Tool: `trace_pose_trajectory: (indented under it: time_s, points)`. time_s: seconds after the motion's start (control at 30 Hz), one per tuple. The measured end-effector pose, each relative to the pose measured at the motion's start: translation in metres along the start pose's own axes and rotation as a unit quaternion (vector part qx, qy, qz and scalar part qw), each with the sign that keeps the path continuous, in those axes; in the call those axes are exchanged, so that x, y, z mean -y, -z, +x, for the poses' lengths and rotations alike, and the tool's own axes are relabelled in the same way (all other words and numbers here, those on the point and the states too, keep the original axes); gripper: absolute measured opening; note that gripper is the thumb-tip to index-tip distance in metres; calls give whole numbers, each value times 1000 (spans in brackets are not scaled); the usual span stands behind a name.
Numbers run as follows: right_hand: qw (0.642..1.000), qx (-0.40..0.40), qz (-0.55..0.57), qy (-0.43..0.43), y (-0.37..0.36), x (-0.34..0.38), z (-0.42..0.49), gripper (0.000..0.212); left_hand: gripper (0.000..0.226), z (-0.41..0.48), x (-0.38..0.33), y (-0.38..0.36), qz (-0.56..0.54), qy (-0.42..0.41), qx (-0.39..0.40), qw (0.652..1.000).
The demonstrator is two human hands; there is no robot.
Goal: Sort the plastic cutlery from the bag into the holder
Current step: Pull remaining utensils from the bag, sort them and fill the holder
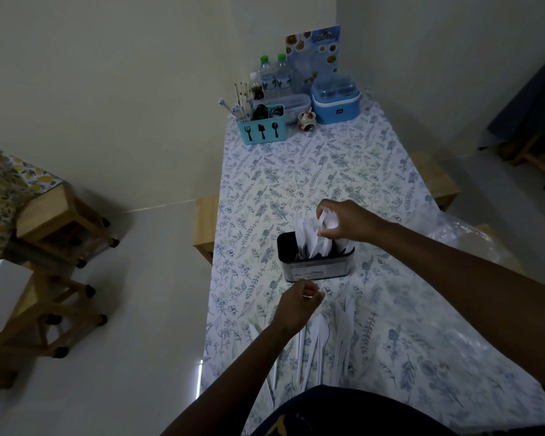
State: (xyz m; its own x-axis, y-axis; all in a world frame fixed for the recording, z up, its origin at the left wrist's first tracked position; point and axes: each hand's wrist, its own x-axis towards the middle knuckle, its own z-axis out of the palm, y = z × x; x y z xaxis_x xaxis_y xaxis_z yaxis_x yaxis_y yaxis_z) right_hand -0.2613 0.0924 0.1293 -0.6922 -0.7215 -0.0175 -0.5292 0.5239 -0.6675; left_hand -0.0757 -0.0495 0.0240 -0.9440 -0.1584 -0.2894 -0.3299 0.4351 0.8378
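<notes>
A dark rectangular holder (316, 268) stands on the floral tablecloth near the table's middle, with white plastic cutlery standing in it. My right hand (348, 220) is above the holder's right side, closed around a bunch of white cutlery (326, 220) whose lower ends dip into the holder. My left hand (296, 305) hovers just in front of the holder, fingers pinched on a thin white piece. Several loose white cutlery pieces (334, 338) lie spread on the cloth between the holder and my body. A clear plastic bag (463, 237) lies at the table's right edge.
At the table's far end stand a turquoise cutlery caddy (261, 129), water bottles (276, 75), a blue container (335, 102), a small jar (306, 119) and an upright menu card (315, 55). Wooden stools (63, 221) stand on the floor to the left; the wall runs along the table's left side.
</notes>
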Motion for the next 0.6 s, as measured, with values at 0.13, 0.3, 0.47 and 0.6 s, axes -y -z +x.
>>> trace_pose_trajectory:
  time_s: [0.13,0.3,0.47,0.6]
  points:
    - [999,-13,-6,-29,-22,-18,-6,30,26,-2,0,0,-3,1,-3,1000]
    - [998,-36,20,-47,-29,-17,-6,34,26,-3,0,1,4,6,-3,1000]
    - [998,-43,-18,-32,-32,-16,-6,39,27,-5,2,2,-6,7,-2,1000]
    - [997,-45,-38,-41,-32,-14,-11,46,24,-6,2,5,-9,5,-2,1000]
